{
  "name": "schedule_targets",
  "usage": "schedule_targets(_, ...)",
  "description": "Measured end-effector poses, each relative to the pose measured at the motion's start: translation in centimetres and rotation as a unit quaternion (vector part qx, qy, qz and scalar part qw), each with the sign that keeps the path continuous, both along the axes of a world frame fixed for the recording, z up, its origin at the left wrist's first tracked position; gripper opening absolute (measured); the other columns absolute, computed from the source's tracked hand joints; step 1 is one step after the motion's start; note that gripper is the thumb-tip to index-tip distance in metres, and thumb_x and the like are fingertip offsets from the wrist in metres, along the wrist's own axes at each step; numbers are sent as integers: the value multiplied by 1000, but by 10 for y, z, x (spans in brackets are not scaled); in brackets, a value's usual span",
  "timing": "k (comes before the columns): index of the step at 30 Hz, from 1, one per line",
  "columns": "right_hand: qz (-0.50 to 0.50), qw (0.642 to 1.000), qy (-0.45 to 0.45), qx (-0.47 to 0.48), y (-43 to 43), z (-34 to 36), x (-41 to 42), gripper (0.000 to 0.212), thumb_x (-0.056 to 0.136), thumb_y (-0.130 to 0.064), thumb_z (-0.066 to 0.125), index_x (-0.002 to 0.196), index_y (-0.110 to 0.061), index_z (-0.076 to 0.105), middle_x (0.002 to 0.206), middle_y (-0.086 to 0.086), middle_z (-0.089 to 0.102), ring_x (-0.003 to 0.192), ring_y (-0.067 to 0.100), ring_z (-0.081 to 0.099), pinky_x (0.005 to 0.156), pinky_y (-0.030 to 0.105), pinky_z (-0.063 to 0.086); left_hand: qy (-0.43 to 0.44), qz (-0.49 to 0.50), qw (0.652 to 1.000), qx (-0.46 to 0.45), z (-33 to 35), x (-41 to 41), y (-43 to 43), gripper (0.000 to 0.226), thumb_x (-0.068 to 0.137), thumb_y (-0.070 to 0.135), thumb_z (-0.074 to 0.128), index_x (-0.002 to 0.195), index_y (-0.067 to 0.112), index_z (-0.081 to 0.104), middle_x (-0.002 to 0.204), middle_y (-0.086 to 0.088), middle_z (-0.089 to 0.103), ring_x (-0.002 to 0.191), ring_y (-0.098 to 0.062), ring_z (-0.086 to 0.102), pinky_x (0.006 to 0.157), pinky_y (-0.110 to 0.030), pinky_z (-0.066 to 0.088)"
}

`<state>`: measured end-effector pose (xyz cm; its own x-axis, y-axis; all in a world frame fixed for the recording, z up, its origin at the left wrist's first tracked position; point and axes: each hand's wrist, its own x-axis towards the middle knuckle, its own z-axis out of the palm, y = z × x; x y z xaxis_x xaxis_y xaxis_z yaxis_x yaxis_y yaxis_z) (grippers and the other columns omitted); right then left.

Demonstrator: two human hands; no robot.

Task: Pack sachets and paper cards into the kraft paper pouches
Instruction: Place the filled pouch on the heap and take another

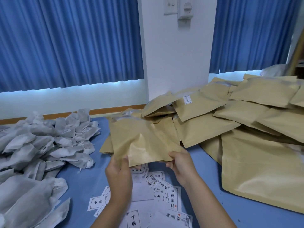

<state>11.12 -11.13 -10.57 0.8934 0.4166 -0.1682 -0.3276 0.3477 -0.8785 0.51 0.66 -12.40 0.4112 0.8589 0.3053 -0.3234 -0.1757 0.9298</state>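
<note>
Both hands hold one kraft pouch (141,142) above the scattered paper cards (172,196): left hand (119,173) and right hand (180,163) fingers grasping its near edge.

I see a blue table (205,162). On its left side lies a big heap of white sachets (41,145), running from near to far. Paper cards (172,198) with black writing lie spread out in the near middle. Brown kraft pouches (246,112) are piled on the right and far middle, some on top of others.
</note>
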Motion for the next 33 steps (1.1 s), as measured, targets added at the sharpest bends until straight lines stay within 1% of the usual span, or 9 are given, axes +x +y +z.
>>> schedule_targets(4, -58, 996, -56, 37, -20, 22, 4, 38, 92, 9, 37, 118, -13, 55, 90, 11, 65, 38, 16, 53, 32, 18, 26, -44, -26, 998, 31, 22, 15, -12, 16, 94, 6, 50, 99, 14, 63, 74, -5, 68, 47, -11, 59, 48, -12, 43)
schedule_targets(9, -161, 983, -18, 90, -57, 32, 30, 35, 93, 9, 36, 106, -16, 56, 73, 1, 54, 32, 6, 28, 30, 16, 21, -62, -107, 992, -20, 46, 58, -47, 24, 92, 1, 47, 106, 15, 60, 88, 4, 67, 47, -27, 63, 47, -20, 49)
schedule_targets(17, -240, 958, 37, 150, -93, 31, 67, 37, 91, 12, 34, 102, -13, 58, 67, 0, 49, 40, 7, 35, 31, 15, 26, 21, -166, 986, -3, 46, 130, -78, 19, 91, 3, 45, 106, 13, 50, 63, -5, 57, 40, -15, 46, 43, -27, 37)
schedule_targets(20, -224, 931, 22, 287, -85, 60, 94, 41, 95, 12, 41, 134, 0, 44, 109, 15, 56, 82, 21, 61, 63, 19, 56, -4, -252, 965, -76, 84, 166, -70, 34, 92, -2, 50, 125, 5, 44, 91, -11, 65, 59, -12, 61, 52, -27, 50)
schedule_targets(22, -176, 917, 42, 355, -77, 78, 112, 38, 96, 5, 46, 134, 7, 41, 137, 23, 43, 117, 34, 54, 99, 34, 48, 5, -356, 921, -159, 112, 186, -60, 60, 92, 3, 58, 143, 2, 25, 132, -17, 53, 94, -20, 68, 81, -27, 55)
schedule_targets(25, -125, 935, 44, 330, -68, 78, 116, 40, 96, 7, 46, 134, 13, 37, 139, 27, 39, 113, 35, 56, 107, 41, 41, 181, -315, 927, 95, 121, 192, -51, 68, 89, 9, 63, 147, 9, 27, 138, -11, 49, 100, -18, 64, 94, -33, 50)
schedule_targets(28, -83, 964, -13, 252, -57, 43, 97, 29, 96, 6, 44, 125, 8, 47, 126, 23, 57, 100, 31, 66, 90, 37, 52, 328, -188, 828, 414, 90, 168, -41, 43, 86, 25, 64, 127, 13, 56, 125, -5, 60, 106, -20, 59, 92, -34, 47)
schedule_targets(31, -55, 986, -21, 158, -39, 12, 72, 19, 96, 6, 41, 106, 3, 57, 112, 19, 65, 94, 28, 69, 80, 29, 54, 547, -181, 619, 533, 38, 139, -18, 61, 84, 51, 62, 128, 11, 45, 125, -9, 53, 112, -29, 54, 89, -39, 44)
schedule_targets(33, -49, 993, -16, 106, -24, 0, 58, 20, 95, 8, 40, 102, 4, 59, 105, 18, 67, 87, 27, 69, 75, 26, 54, 583, -161, 564, 561, 16, 122, -6, 53, 89, 44, 59, 125, 10, 44, 124, -10, 55, 109, -29, 55, 85, -38, 44)
